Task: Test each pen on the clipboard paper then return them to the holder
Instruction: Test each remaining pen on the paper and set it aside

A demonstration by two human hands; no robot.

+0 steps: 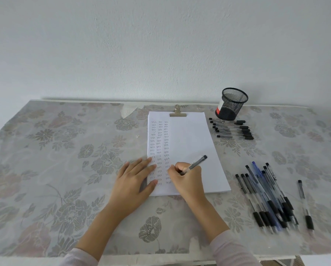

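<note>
a: how will that clear plastic pen with the black end [195, 163] handle?

b: light and stiff, i'd guess, with a smooth barrel that's a bit slick. best place to hold it is low down near the tip, where the other pens have a black rubbery sleeve. that's where the right hand [187, 178] has it, fingers curled in and pinching the barrel. the tail end tilts up and away to the right.

a: is it actually writing?

b: can't tell, the fingers hide the tip. it's over the lower part of the white sheet of paper [189, 143], next to the columns of small scribbles.

a: and the other hand?

b: the left hand [135, 175] lies flat, fingers straight and slightly spread across the paper's left edge. looks like it's pinning the sheet, since thin paper slides easily. both forearms angle in from the near edge of the floral-cloth table [65, 150].

a: where's the holder?

b: the black wire-mesh cup [232, 104] stands upright at the back right, with nothing poking out. a neat row of black-capped pens [231, 129] lies just in front of it. a loose heap of black and blue pens [266, 198] sits right of the paper.
</note>
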